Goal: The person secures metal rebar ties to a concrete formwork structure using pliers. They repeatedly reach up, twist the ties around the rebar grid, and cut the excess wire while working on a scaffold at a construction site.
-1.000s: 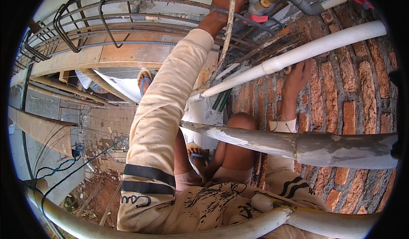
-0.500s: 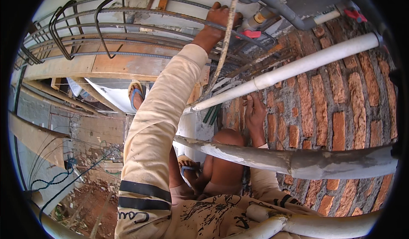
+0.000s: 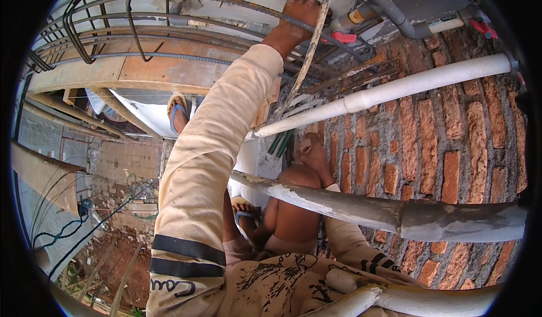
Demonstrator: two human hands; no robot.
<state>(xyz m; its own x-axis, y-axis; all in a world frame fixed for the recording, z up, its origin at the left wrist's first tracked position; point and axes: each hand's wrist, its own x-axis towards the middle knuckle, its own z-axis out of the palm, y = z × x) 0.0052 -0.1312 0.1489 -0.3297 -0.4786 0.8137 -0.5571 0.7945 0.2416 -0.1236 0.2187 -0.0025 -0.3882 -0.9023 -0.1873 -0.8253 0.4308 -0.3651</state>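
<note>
My left hand point(image 3: 302, 16) is stretched far up and closed around a ribbed steel reinforcing bar point(image 3: 248, 3) of a rebar cage. Beside that hand runs a rough, pale stick-like rod point(image 3: 307, 51), slanting down toward a white pipe. My right hand point(image 3: 315, 157) is beside my bent knee point(image 3: 298, 176), just below the white pipe point(image 3: 389, 91). Its fingers are curled in, and whatever they may hold is hidden. Several dark green strips point(image 3: 280, 143) lie close to its left.
A brick wall point(image 3: 451, 170) fills the right side. A grey-smeared pole point(image 3: 361, 207) crosses over my right forearm, and pale poles point(image 3: 406, 300) cross below. Grey pipes with a red valve handle point(image 3: 343, 37) are at top. Formwork boards point(image 3: 152, 74) lie left, above rubble ground point(image 3: 107, 266) far below.
My right hand has drawn left, from the brick wall to beside my knee. My left hand stays on the reinforcing bar. The whole view has shifted slightly.
</note>
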